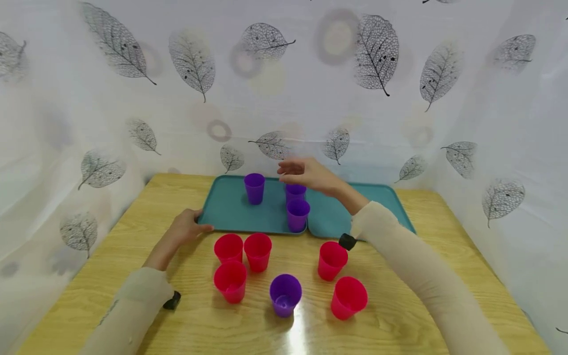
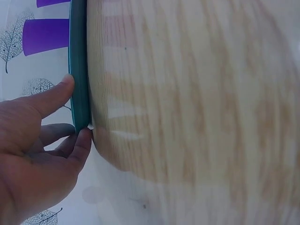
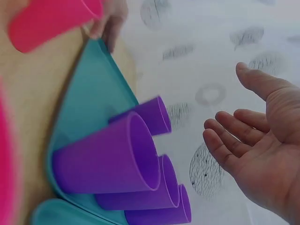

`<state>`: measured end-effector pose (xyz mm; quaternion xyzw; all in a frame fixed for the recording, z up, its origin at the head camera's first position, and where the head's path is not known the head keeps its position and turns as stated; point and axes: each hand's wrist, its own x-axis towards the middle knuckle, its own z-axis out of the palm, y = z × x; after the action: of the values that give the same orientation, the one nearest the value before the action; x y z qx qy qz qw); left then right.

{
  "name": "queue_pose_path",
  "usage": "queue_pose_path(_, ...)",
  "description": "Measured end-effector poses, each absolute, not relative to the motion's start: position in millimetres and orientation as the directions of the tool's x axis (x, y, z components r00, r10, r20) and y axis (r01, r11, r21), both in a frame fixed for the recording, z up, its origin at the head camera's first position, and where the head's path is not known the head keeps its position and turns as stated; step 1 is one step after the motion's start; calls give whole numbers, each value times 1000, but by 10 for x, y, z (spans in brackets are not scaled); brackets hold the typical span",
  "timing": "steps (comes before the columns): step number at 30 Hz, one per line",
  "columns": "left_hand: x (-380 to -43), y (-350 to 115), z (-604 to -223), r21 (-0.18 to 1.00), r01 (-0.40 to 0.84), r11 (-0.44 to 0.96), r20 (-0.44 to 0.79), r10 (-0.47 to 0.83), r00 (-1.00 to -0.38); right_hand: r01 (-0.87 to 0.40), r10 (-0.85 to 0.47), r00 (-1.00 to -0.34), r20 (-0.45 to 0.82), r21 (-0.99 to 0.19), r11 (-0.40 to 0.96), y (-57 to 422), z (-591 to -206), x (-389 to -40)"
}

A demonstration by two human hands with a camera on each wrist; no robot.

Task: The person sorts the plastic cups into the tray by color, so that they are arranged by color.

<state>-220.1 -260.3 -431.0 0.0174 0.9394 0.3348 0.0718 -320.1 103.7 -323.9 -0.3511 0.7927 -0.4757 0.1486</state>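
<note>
My left hand (image 1: 187,228) holds the front left corner of a teal tray (image 1: 235,217). In the left wrist view its thumb (image 2: 65,84) lies against the tray's rim and its other fingers bend round the corner. My right hand (image 1: 308,173) is raised over the tray's right part, holding nothing, fingers spread in the right wrist view. Below it, purple cups (image 1: 298,215) stand upright in a row along the tray's right edge; the head view partly hides the back of this row. Another purple cup (image 1: 255,189) stands apart near the tray's back edge.
A second teal tray (image 1: 377,197) adjoins on the right, partly behind my right arm. On the wooden table in front are three red cups (image 1: 230,281) at left, one purple cup (image 1: 285,296) in the middle and two red cups (image 1: 349,298) at right. A leaf-patterned curtain (image 1: 284,98) surrounds the table.
</note>
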Motion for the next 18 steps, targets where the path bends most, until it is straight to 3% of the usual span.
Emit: queue_pose_path(18,-2191,-2601,-4298,625,-4,780,-117,89,-989,-479,-825,-561,68,-840,257,1394,-3157,-2283)
